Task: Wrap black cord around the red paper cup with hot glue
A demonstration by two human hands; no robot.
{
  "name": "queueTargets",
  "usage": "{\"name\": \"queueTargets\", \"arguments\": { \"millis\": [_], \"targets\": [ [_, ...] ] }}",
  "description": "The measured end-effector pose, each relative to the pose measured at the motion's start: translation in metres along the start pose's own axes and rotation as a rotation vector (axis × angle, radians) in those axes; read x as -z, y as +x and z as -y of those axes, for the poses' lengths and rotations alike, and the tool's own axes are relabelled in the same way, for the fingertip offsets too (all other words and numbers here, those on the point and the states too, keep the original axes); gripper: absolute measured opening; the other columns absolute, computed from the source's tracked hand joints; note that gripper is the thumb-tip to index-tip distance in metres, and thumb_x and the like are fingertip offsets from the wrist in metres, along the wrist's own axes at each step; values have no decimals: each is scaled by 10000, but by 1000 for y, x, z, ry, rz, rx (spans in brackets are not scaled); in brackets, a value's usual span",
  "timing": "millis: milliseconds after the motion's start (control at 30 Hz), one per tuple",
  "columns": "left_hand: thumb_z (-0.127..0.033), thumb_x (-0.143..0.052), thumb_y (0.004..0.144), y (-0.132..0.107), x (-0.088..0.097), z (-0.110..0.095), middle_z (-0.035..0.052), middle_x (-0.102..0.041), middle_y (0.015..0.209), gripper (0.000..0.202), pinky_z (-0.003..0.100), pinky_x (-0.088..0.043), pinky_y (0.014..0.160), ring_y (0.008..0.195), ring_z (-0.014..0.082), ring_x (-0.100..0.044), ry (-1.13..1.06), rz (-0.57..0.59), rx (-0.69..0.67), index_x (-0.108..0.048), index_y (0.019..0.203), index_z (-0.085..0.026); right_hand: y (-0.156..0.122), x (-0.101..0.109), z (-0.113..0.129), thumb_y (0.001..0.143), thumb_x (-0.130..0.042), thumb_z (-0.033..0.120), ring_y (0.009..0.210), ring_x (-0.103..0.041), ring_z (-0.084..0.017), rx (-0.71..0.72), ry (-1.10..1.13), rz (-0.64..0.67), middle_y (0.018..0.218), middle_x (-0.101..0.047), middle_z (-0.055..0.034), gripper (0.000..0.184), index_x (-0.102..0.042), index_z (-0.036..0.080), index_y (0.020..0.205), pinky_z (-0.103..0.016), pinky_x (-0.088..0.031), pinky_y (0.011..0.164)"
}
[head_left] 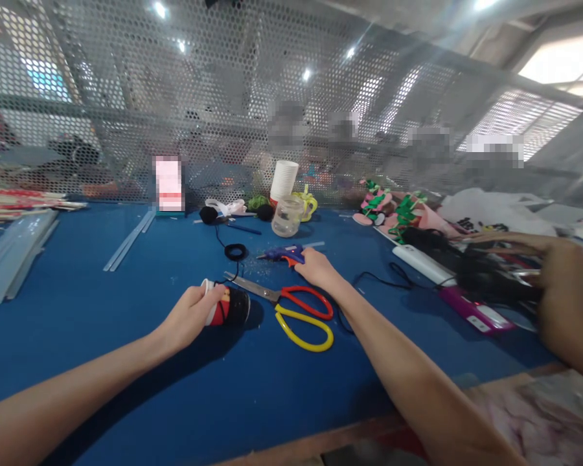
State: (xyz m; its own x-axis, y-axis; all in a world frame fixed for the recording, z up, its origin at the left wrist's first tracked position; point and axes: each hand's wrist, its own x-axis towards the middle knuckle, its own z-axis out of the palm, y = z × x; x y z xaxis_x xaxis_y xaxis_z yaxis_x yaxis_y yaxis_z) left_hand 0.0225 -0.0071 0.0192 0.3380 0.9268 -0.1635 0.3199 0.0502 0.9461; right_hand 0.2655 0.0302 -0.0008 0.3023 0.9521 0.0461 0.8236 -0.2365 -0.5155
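My left hand [194, 312] is wrapped round a paper cup [217, 310] lying on its side, red and white with black cord wound about its lower end. From the cup a black cord [234, 252] runs to a small coil on the table and back to a dark ball. Farther right, my right hand [315, 266] grips the handle of a blue glue gun [282, 253] with an orange trigger; its nozzle points left. Between and below the hands lie large scissors [276, 298] with one red and one yellow handle, blades toward the cup.
Glue sticks [17, 259] lie in a pile at the left. At the back stand a phone [169, 184], stacked white cups [284, 181] and a clear plastic jar [287, 217]. On the right are a white and purple power strip [476, 309] and another person's arm [566, 298].
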Motion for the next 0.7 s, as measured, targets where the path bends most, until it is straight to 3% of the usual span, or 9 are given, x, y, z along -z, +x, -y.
{"name": "queueTargets", "arguments": {
  "millis": [67, 133, 300, 400, 533, 700],
  "targets": [
    [-404, -417, 703, 1, 1, 0, -31, -388, 416, 354, 202, -210, 403, 393, 79, -299, 11, -9, -18, -500, 490, -133, -4, 8, 3, 654, -547, 136, 880, -521, -248, 2, 69, -25, 951, -543, -173, 337, -479, 66, 977, -347, -410, 715],
    [-398, -417, 705, 2, 3, 0, -31, -385, 421, 352, 201, -213, 403, 397, 78, -301, 16, -22, -28, -494, 485, -135, -10, 18, 9, 668, -511, 158, 812, -552, -207, 41, 164, -13, 948, -553, -144, 352, -445, 86, 1006, -311, -435, 664],
    [-394, -410, 708, 3, 4, -1, -34, -351, 409, 353, 205, -196, 393, 390, 77, -276, 41, -42, -27, -476, 470, -143, -42, 32, 29, 691, -495, 300, 496, -544, -104, 174, 384, 207, 615, -571, -25, 175, -512, 129, 723, -218, -446, 479],
    [-400, -395, 709, 3, 3, -1, -38, -327, 411, 357, 208, -194, 399, 397, 80, -267, 54, -36, -31, -445, 458, -152, -64, 31, 39, 699, -493, 287, 443, -511, -82, 266, 576, 299, 576, -549, -11, 168, -517, 126, 745, -208, -439, 450],
    [-416, -359, 718, 5, 3, 2, -43, -305, 427, 362, 212, -199, 417, 414, 83, -258, 60, -22, -33, -410, 468, -159, -84, 32, 46, 705, -483, 262, 373, -456, -64, 285, 558, 370, 481, -496, 26, 147, -537, 133, 752, -176, -390, 365],
    [-444, -311, 735, 8, 5, 7, -51, -271, 448, 377, 219, -191, 429, 435, 83, -235, 115, 3, -46, -385, 498, -160, -92, 34, 49, 699, -483, 296, 317, -404, -56, 264, 422, 411, 379, -443, 48, 210, -469, 154, 544, -179, -358, 359]
  ]
}}
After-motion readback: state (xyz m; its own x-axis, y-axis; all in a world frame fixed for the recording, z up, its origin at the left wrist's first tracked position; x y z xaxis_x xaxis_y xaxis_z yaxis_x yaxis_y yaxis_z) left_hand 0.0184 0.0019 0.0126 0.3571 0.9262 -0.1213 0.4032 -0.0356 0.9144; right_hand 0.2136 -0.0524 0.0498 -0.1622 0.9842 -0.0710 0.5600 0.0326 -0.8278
